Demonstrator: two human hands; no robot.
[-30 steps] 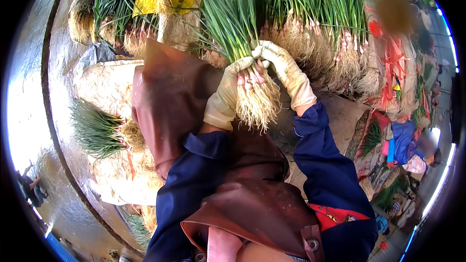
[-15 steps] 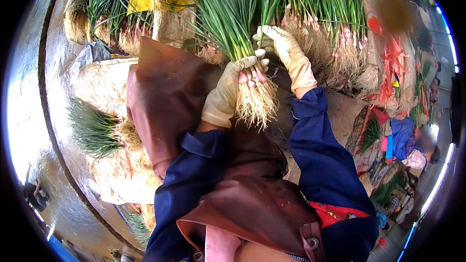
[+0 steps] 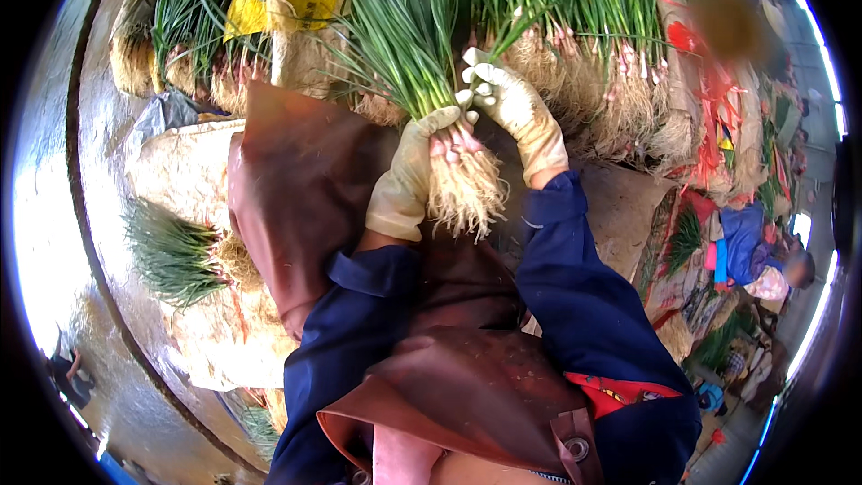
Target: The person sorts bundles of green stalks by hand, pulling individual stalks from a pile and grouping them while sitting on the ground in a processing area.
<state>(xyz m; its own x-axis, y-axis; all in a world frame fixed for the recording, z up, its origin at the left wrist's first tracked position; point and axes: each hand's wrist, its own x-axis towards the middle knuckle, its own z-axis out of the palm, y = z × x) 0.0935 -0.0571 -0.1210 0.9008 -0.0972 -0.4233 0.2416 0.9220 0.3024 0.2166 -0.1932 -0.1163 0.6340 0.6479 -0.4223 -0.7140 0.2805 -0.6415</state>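
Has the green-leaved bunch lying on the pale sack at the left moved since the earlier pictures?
No, judged against the pale sack: the bunch lies at the same place on it.

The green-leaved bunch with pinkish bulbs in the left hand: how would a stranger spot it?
Start at the big brown, shiny apron. Just right of its upper part, the pale-gloved left hand clasps the long, green-leaved bunch with pinkish bulbs and pale, stringy roots. Unlike the green bunches beyond, this one is in hand.
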